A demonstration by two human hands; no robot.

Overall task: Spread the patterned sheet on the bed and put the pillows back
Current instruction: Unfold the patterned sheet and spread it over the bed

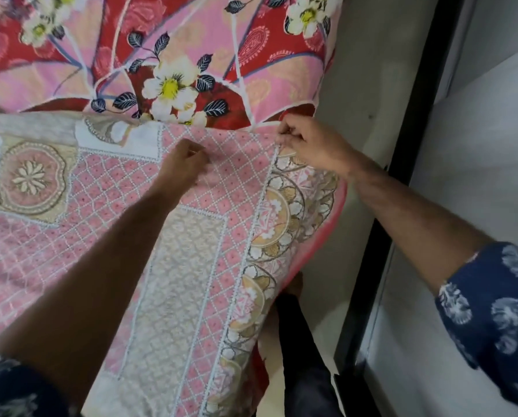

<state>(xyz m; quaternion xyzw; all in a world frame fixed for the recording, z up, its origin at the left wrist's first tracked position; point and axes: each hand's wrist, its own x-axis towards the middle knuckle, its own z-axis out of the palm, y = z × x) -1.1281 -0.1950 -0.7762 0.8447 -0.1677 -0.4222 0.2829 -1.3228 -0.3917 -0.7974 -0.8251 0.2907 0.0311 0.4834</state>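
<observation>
We are pinching the pink lattice-patterned sheet (191, 236) with both hands: our left hand (182, 167) is gripping mid-cloth, our right hand (308, 145) its edge, over the red floral bedspread (167, 49) beside the wall (363, 85).

Layout, seen from above at the bed's right edge. The patterned sheet (149, 236) lies over the near part of the bed, on top of a floral sheet (173, 55) that covers the far part. The patterned sheet's far edge runs across the bed; its right border hangs over the bed's right edge. The left hand (182, 167) rests on the patterned sheet just behind that far edge; the right hand (308, 145) is at the sheet's far right corner. Right of the bed lies a strip of floor (360, 145), then a sliding-door frame (402, 176). A foot (293, 284) stands on the floor beside the bed's right edge.
</observation>
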